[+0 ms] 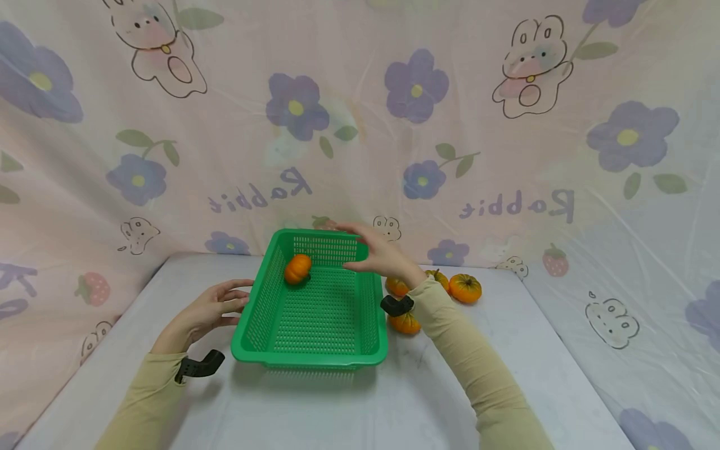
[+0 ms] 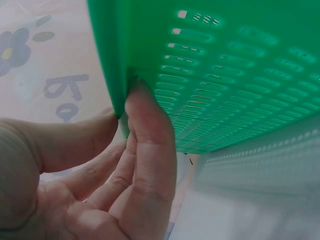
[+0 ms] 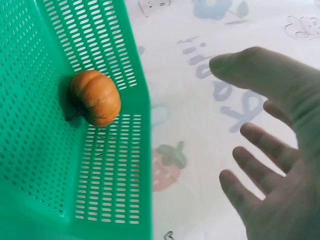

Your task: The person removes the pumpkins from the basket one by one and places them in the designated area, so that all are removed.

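Observation:
A green plastic basket (image 1: pixel 315 359) with slotted walls stands in front of me, and one small orange pumpkin (image 1: pixel 297 269) lies in its far left corner. My left hand (image 1: pixel 205 312) is at the left side of the basket. In the left wrist view its thumb and fingers (image 2: pixel 150 130) pinch the basket's rim (image 2: pixel 107 65). Over the far right part of the basket, my right hand (image 1: pixel 379 253) has its thumb and fingers spread apart and holds nothing. The right wrist view shows that hand (image 3: pixel 280 165) beside the rim, with the pumpkin (image 3: pixel 97 97) inside the basket.
Several more small pumpkins (image 1: pixel 465 288) lie on the white table (image 1: pixel 478 369) to the right of the basket, partly hidden behind my right forearm. A curtain (image 1: pixel 360 156) printed with rabbits and flowers hangs behind the table and along its sides.

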Motion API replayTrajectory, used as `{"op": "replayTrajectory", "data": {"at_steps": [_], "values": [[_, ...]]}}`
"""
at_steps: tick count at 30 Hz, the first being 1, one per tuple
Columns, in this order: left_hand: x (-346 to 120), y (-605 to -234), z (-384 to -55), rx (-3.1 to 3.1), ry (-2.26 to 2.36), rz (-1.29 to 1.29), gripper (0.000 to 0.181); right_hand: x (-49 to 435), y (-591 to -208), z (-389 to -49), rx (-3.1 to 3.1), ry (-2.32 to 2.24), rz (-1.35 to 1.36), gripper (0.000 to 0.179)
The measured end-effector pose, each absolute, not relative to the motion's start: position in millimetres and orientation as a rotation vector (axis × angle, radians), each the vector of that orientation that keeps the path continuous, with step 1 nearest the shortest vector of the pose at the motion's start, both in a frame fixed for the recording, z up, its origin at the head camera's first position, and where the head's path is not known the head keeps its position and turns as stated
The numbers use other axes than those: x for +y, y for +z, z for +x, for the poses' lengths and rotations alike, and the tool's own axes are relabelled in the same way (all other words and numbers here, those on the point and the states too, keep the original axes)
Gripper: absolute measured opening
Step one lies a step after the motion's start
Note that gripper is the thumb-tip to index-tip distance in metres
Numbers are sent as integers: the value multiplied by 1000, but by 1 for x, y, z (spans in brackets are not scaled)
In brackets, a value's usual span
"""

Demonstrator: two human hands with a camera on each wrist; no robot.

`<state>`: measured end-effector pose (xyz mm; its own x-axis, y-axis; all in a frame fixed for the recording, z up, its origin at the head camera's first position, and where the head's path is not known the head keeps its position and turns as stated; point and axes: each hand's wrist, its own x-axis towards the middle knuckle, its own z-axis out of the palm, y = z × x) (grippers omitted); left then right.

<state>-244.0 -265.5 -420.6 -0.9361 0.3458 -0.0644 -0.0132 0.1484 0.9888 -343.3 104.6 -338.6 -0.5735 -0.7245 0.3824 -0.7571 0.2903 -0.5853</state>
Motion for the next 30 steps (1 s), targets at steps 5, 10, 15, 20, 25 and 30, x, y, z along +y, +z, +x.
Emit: {"op": "replayTrajectory", "data": {"at_steps": [5,10,15,20,25,30], "values": [[-267,-421,-244,2161,1843,315,63,91,-347,-353,-2498,1179,1466,77],[-267,-421,-245,2168,1830,314,63,78,-357,-361,-2581,1162,1438,77],[-267,-419,-244,2181,1827,297,63,65,-368,-371,-2647,1170,1408,78],[-266,-421,-246,2179,1831,270,62,53,-378,-379,-2692,1151,1430,77],[-266,-422,-247,2178,1832,270,61,44,-385,-383,-2703,1107,1433,75],[-267,-423,-249,2186,1821,274,61,37,-392,-386,-2725,1180,1416,75]]}}
